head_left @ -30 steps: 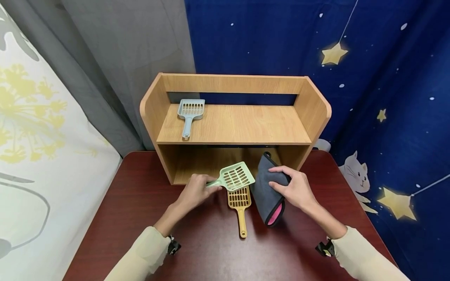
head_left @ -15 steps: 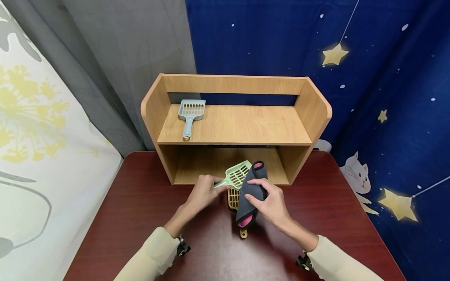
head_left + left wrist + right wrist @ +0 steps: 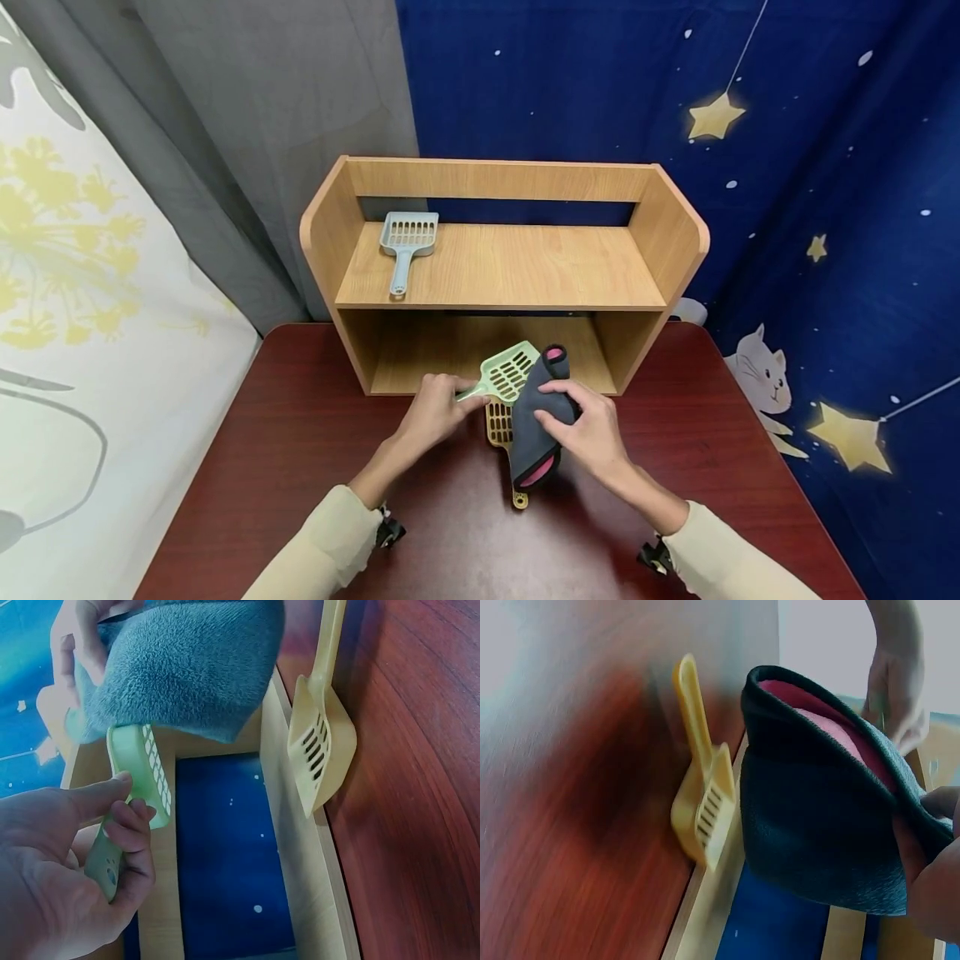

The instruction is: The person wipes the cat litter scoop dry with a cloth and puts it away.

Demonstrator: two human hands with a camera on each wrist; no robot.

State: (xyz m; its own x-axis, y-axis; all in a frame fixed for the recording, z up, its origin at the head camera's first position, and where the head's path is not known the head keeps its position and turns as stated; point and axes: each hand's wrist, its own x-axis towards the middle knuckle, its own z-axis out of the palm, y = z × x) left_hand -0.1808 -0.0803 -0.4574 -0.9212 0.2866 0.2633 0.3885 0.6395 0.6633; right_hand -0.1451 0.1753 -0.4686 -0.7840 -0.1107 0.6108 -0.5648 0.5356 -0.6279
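Note:
My left hand [image 3: 437, 414] grips the handle of a pale green slotted litter scoop [image 3: 504, 375], held up in front of the shelf's lower opening. A folded dark grey cloth [image 3: 536, 429] with black edging and a pink inner side is pinched in my right hand [image 3: 592, 425]. In the left wrist view the cloth [image 3: 187, 671] meets the scoop's far edge. Below them on the table lies a yellow litter scoop [image 3: 498, 425], partly hidden by the cloth in the head view; the right wrist view shows this yellow scoop [image 3: 705, 787] more fully.
A two-tier wooden shelf [image 3: 502, 267] stands at the back of the dark red table [image 3: 300, 467]. On its upper board, at the left, lies a light blue-grey litter scoop [image 3: 405, 250]. Curtains [image 3: 555, 83] hang behind and at the sides.
My right hand has brought the cloth leftward to the green scoop, over part of the yellow one, then shifted slightly back right. My left hand has moved a little right with the green scoop.

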